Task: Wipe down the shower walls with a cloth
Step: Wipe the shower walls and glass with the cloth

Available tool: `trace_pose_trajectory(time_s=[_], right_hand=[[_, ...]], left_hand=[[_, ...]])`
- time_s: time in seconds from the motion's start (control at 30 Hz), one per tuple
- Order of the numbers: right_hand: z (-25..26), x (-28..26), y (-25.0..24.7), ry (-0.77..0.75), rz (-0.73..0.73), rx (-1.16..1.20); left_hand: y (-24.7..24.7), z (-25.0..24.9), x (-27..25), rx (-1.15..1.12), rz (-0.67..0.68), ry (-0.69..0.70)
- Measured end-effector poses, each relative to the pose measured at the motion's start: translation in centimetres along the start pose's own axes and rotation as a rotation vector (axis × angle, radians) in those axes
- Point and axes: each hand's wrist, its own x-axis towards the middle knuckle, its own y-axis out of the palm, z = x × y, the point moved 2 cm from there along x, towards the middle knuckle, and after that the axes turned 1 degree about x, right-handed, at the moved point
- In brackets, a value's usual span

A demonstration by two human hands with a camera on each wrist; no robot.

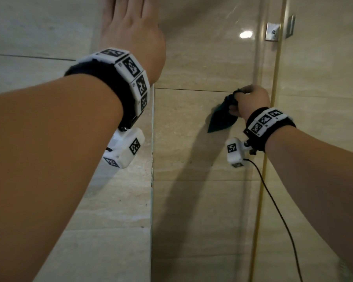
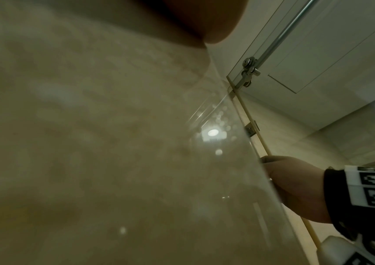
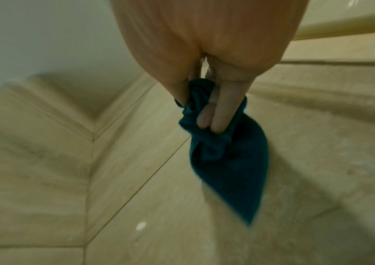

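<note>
Holding one teal cloth (image 1: 222, 117), right hand (image 1: 251, 100); left hand (image 1: 130, 27) flat on wall (image 1: 192, 47).

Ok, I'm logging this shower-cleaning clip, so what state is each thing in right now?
Left hand: open, fingers straight, flat against the clear glass shower panel.
Right hand: gripping the dark teal cloth.
Dark teal cloth: bunched in the fist, loose end hanging to a point by the beige tiled wall.
Clear glass shower panel: upright, reflecting a light.

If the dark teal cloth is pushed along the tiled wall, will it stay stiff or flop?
Likely floppy: the cloth hangs in a limp point below the right hand. It is probably light, since a few curled fingers bunch it. It would likely crumple on the tiled wall.
</note>
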Motion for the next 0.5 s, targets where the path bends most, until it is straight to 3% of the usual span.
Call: trace_pose_trajectory(time_s=[0.1,0.2,0.33,0.5], right_hand=[[0.1,-0.4,0.0,-0.221,-0.138,-0.149],[-1.5,-1.6,0.6,-0.331,-0.075,-0.289],[-4.3,-2.1,1.2,-0.341,0.034,-0.468],[-4.7,-1.2,1.0,-0.256,0.032,-0.303]], left_hand=[[0.1,0.0,0.0,-0.005,-0.026,0.0],[0.1,-0.2,0.0,-0.032,-0.037,-0.005],[0.1,-0.4,-0.3,-0.04,-0.02,-0.01],[0.1,-0.6,-0.8,-0.033,-0.02,-0.019]])
